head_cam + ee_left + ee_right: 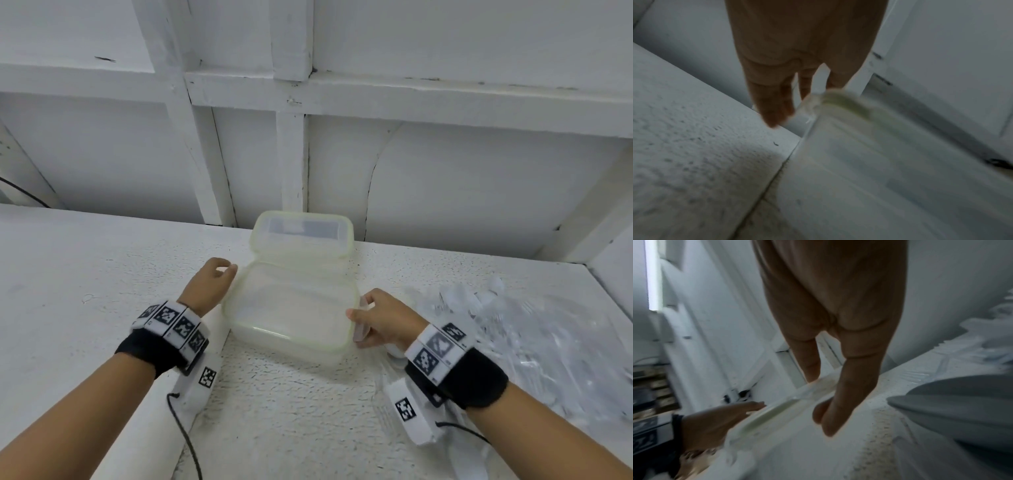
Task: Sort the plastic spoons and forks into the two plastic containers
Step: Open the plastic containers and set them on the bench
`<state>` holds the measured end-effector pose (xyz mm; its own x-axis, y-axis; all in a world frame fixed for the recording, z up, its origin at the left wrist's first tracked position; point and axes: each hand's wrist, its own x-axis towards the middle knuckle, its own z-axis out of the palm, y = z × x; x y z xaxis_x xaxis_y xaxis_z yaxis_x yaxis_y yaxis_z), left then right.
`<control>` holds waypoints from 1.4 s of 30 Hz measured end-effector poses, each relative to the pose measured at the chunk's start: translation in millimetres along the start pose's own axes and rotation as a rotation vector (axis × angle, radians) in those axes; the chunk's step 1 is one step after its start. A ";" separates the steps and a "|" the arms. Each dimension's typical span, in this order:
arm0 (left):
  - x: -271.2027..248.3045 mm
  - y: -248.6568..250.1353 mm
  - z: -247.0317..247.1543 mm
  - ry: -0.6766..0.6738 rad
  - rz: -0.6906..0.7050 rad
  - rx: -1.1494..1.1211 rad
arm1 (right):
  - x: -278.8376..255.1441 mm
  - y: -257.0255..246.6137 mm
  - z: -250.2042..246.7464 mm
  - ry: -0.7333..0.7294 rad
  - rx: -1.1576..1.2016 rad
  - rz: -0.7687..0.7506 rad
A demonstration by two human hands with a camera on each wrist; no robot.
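Note:
A translucent container (291, 308) with a pale green rim and its lid on sits mid-table. A second translucent container (303, 228) stands just behind it, against the wall. My left hand (227, 270) touches the near container's far left corner with loosely straight fingers; the blurred left wrist view shows that hand (781, 110) beside the container's corner (838, 100). My right hand (356, 322) pinches the flap on the container's right side, thumb on top. In the right wrist view the right hand (819, 402) is at the container's rim (777, 412). A heap of clear plastic cutlery (513, 325) lies at the right.
The white textured table (291, 411) ends at a white framed wall (291, 154) close behind the containers. The cutlery lies in crinkled clear wrap that reaches the right edge. A black cable (186, 442) runs under my left forearm.

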<state>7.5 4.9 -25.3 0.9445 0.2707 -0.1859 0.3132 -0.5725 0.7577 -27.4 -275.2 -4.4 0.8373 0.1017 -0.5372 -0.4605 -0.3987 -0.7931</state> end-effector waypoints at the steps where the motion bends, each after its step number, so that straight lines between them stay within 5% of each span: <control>1: -9.7 -4.7 -3.7 0.015 -0.002 -0.003 | -8.4 3.6 1.5 -0.018 -0.070 -0.002; 4: -41.0 -15.8 -12.1 0.023 -0.095 -0.031 | -30.0 7.6 -0.4 -0.121 -0.276 -0.034; 7: -71.3 -19.1 -14.7 -0.164 -0.301 -0.184 | -41.1 -0.2 -4.1 -0.226 -0.527 -0.056; 11: -87.9 -21.3 -4.8 -0.381 -0.400 -0.486 | -29.9 -17.6 -2.6 -0.045 -0.777 -0.201; 14: -82.5 -22.9 4.3 -0.375 -0.381 -0.690 | -9.1 -27.7 3.8 0.041 -0.694 -0.323; 19: -72.6 -25.5 8.8 -0.432 -0.315 -0.807 | 24.0 -29.2 27.4 -0.027 -0.610 -0.243; 25: -65.6 -22.3 2.8 -0.458 -0.289 -0.713 | 49.1 -21.7 43.9 0.054 -0.501 -0.216; 32: -56.7 -23.6 -4.0 -0.471 -0.310 -0.673 | 55.0 -17.3 47.6 -0.057 -0.414 -0.160; 42: -55.8 -22.8 -6.5 -0.425 -0.308 -0.538 | 55.0 -15.7 47.3 0.084 -0.465 -0.188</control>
<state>-53.0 7.8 -28.1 0.8129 -0.0270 -0.5818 0.5810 -0.0324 0.8133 11.9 -220.3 -35.0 0.9227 0.1452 -0.3572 -0.1349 -0.7463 -0.6519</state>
